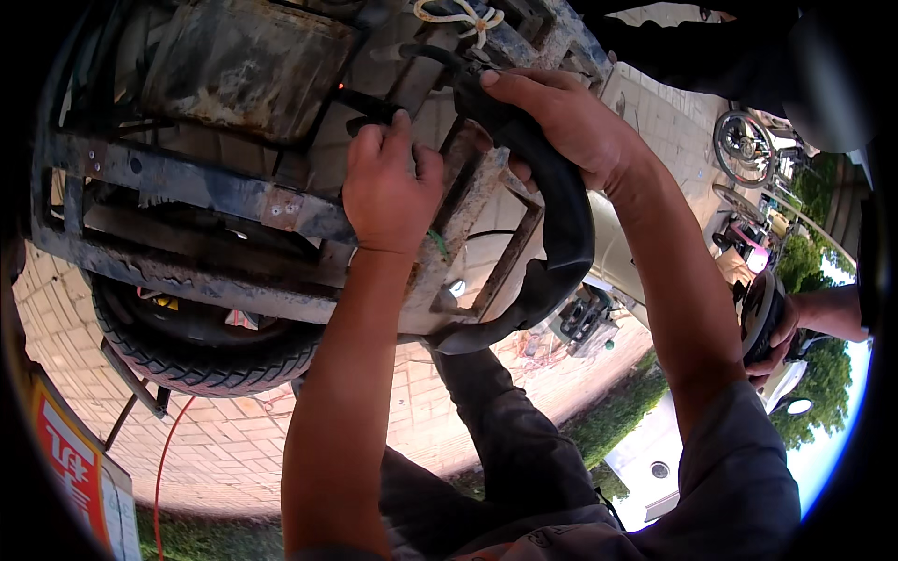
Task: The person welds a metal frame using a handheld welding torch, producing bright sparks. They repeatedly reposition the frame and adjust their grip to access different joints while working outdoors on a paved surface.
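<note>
My right hand grips a limp black rubber tube near its upper end, thumb on top. From there the tube sags in a curve past the rusty metal frame of a vehicle. My left hand is inside the frame with its fingers curled. Its fingertips are against a short black rod-like piece, and a small red glow shows beside that piece. What lies under the left fingers is partly hidden. A thin dark hose runs close to the right thumb.
A rusted metal box fills the frame's upper left, above a tyre. Pale cord is tied at the top. A red hose crosses the brick paving. At right are another person's hand and parked bikes.
</note>
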A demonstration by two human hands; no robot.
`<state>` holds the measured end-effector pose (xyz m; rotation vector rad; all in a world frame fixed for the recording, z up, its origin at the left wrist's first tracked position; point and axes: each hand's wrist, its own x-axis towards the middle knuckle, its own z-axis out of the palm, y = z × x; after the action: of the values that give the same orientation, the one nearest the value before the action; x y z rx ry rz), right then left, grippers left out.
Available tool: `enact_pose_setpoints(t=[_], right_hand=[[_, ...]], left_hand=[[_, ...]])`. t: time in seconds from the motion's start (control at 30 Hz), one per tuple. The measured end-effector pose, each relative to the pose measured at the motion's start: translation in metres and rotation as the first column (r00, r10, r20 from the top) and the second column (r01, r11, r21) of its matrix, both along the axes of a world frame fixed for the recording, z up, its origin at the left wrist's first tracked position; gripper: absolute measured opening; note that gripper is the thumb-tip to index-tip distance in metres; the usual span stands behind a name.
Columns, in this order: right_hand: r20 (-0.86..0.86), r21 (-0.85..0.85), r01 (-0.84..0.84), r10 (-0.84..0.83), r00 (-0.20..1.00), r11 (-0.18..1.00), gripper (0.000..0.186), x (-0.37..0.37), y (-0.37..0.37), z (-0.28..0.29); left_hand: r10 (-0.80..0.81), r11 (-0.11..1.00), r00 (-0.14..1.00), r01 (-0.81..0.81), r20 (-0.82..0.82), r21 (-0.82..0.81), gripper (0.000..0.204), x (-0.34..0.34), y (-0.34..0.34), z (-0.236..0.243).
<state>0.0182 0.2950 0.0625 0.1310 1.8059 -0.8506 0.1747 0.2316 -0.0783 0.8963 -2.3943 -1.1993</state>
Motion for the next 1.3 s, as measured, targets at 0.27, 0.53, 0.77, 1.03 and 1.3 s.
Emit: enact_pose_setpoints(t=[0.27,0.53,0.77,1.03,1.3], right_hand=[[0.216,-0.126,0.487,-0.455,0.864,0.864,0.04,0.057,0.075,0.015],[0.378,-0.17,0.721,-0.631,0.678,0.672,0.037,0.123,0.114,-0.019],[0.442,-0.25,0.742,-0.609,0.659,0.622,0.037,0.15,0.117,-0.045],[0.542,-0.278,0.824,-0.628,0.559,0.493,0.036,0.153,0.103,-0.07],[0.541,-0.291,0.819,-0.622,0.567,0.494,0.036,0.156,0.093,-0.077]], left_hand=[[-0.077,0.749,0.974,-0.085,0.213,0.658,0.04,-0.004,-0.037,0.022],[-0.29,0.712,0.867,-0.088,0.405,0.697,0.043,-0.036,-0.075,0.054],[-0.343,0.788,0.776,-0.069,0.529,0.612,0.046,-0.049,-0.07,0.066],[-0.368,0.772,0.804,-0.016,0.467,0.635,0.045,-0.041,-0.081,0.054],[-0.354,0.794,0.796,-0.021,0.49,0.608,0.047,-0.042,-0.073,0.059]])
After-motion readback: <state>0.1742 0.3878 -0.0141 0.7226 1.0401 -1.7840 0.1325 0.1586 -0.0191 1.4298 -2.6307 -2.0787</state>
